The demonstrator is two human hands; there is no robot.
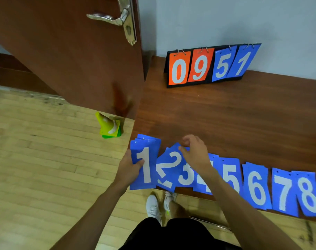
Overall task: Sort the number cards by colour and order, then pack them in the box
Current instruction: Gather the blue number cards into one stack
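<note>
Blue number cards lie in a row along the near edge of a brown wooden table (225,114). My left hand (130,165) grips a small stack of blue cards with the 1 card (146,159) on top, at the table's left corner. My right hand (193,152) pinches the top edge of the tilted 2 card (169,166). To the right lie the 3 card (187,175), a mostly hidden 4, then the 5 card (232,177), the 6 card (257,188), the 7 card (285,192) and the 8 card (308,193). No box is in view.
A flip scoreboard (210,64) stands at the back of the table against the wall, showing orange 0 and 9 and blue 5 and 1. An open brown door (72,51) is at the left. Stacked yellow-green cones (109,126) sit on the wooden floor.
</note>
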